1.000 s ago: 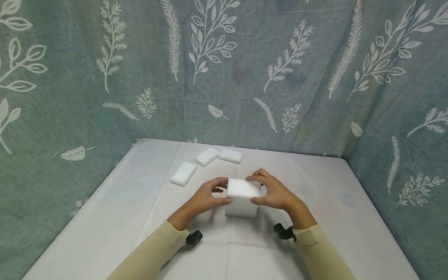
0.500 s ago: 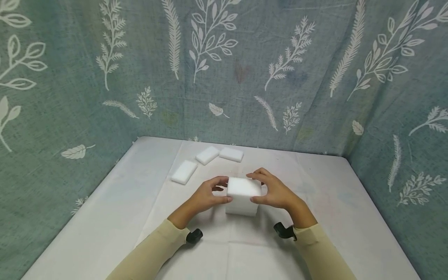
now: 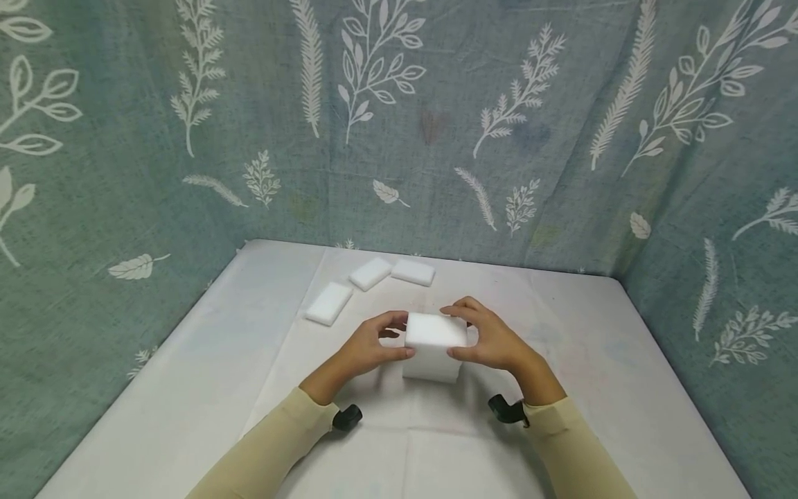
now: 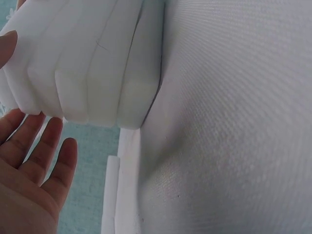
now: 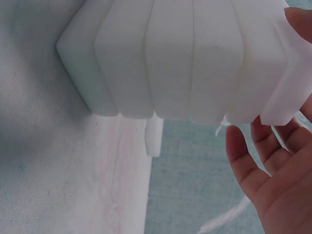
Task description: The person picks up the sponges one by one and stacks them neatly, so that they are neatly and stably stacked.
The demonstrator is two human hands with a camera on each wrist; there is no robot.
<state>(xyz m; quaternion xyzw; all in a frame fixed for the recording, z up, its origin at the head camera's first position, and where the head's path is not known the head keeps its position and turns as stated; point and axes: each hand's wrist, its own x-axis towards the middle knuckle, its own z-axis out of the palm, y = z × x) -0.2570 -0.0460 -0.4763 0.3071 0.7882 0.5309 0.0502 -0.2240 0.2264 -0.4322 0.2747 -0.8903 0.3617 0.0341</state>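
Note:
A stack of several white foam sponges [image 3: 434, 331] stands upright on the table in the head view. My left hand [image 3: 368, 348] holds its upper left side, thumb at the front and fingers behind. On the opposite side, my right hand [image 3: 492, 341] grips the upper part the same way, thumb on the front edge. Seen from the left wrist, the sponge layers [image 4: 105, 68] lie slightly out of line, with fingertips of the left hand [image 4: 34, 180] at the upper ones. The right wrist view has the right hand [image 5: 282, 170] at the topmost sponge [image 5: 292, 83].
Three loose white sponges lie behind the stack: one at the left [image 3: 328, 303], one farther back [image 3: 370, 274] and one beside that [image 3: 413, 272]. A white cloth covers the table [image 3: 262, 346]. Leaf-patterned curtain fabric [image 3: 399, 138] surrounds it at the back and sides.
Both hands stay on the stack with almost the same hold, and the stack stands in place. The head view has tilted very slightly; the loose sponges have not moved.

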